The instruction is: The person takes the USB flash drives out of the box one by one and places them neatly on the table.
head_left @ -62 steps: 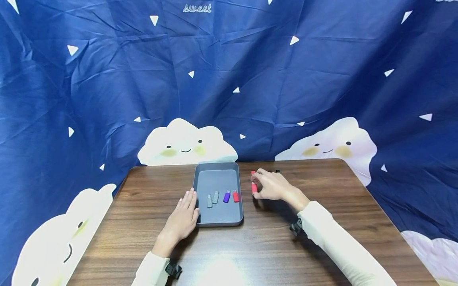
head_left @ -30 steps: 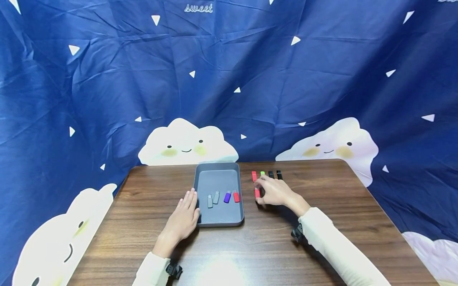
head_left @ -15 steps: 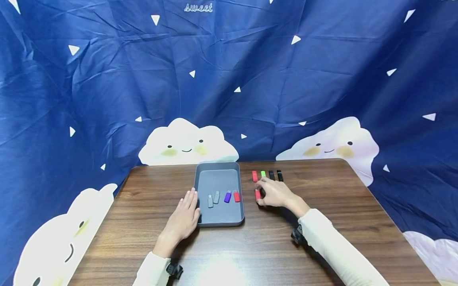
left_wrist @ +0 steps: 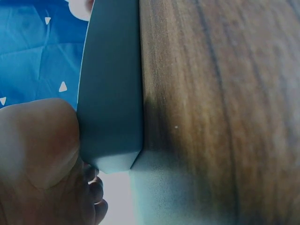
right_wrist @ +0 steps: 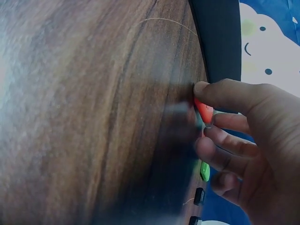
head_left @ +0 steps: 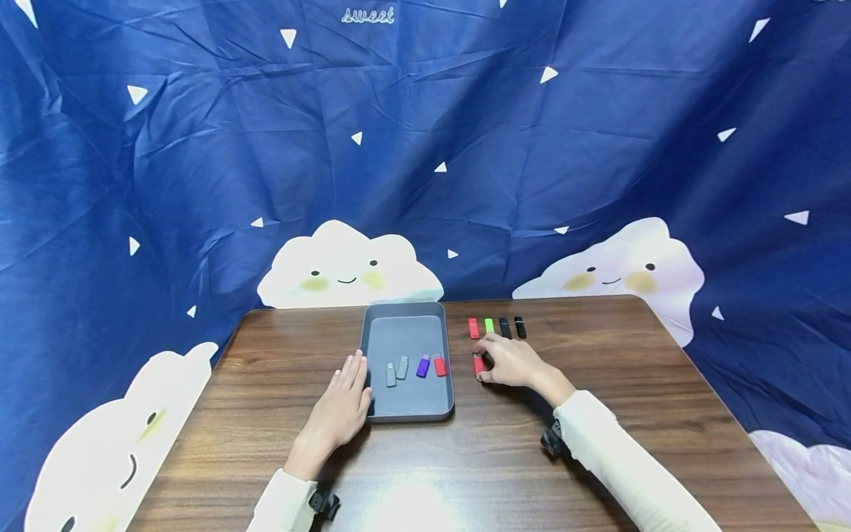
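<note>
Between thumb and fingers, my right hand (head_left: 512,360) pinches a red USB flash drive (head_left: 479,365) at the table, just right of the grey tray (head_left: 408,408). The right wrist view shows the red drive partly hidden behind the thumb. My left hand (head_left: 337,406) lies with straight fingers along the tray's left edge. In the left wrist view it touches the tray's wall (left_wrist: 112,89). Inside the tray are two grey flash drives (head_left: 391,374), a purple one (head_left: 422,366) and a red one (head_left: 440,366).
Behind my right hand stands a row on the table: a red drive (head_left: 473,328), a green drive (head_left: 489,325) and two black drives (head_left: 504,327). A blue curtain (head_left: 479,148) hangs behind the wooden table (head_left: 505,473).
My right hand has come slightly toward me with the red flash drive, uncovering the row of drives behind it. During the last half second it barely shifts. My left hand stays put.
</note>
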Demonstrator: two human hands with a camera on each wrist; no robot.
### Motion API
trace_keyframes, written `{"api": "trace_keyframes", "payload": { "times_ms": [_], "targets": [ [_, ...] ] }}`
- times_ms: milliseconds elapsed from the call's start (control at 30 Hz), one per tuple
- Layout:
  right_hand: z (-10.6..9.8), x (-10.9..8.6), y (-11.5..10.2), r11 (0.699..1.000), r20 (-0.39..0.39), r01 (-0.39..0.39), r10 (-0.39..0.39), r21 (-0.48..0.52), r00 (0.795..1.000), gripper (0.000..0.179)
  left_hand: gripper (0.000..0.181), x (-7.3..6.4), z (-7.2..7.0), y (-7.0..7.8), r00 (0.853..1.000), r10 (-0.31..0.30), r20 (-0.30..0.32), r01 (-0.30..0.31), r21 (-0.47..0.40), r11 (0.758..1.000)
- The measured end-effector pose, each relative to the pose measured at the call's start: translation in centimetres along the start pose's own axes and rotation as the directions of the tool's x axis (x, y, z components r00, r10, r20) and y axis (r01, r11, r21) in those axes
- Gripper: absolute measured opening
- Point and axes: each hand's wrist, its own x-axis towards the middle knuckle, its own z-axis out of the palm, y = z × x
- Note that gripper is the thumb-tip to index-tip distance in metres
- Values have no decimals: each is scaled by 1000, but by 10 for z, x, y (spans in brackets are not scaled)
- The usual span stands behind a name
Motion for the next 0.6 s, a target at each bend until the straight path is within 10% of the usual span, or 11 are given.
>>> {"api": "trace_keyframes", "payload": {
  "times_ms": [600],
  "targets": [
    [1, -3, 2, 1000, 24, 7, -8, 1, 1000, 52, 59, -1, 2, 0, 999, 19, -35, -19, -12, 1000]
  ]
}}
